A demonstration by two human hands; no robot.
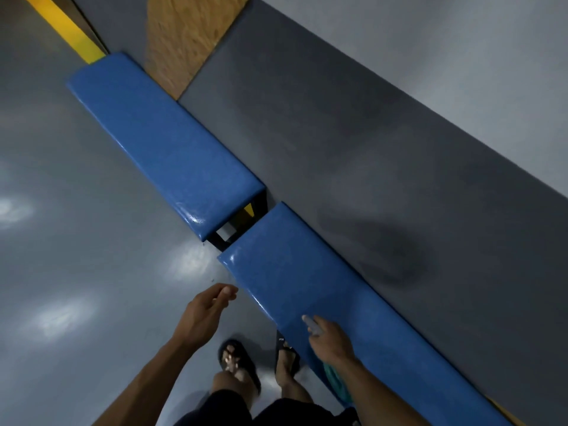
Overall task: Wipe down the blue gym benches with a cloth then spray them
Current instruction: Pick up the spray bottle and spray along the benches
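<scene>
Grey floor left of benches, wall tight behind.

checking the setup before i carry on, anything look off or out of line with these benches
The two benches are not in line: the far bench sits offset toward the open floor from the near bench, with a gap between their ends exposing the black frame. No spills or tears show.

head view, tilted, looking steeply down
</scene>
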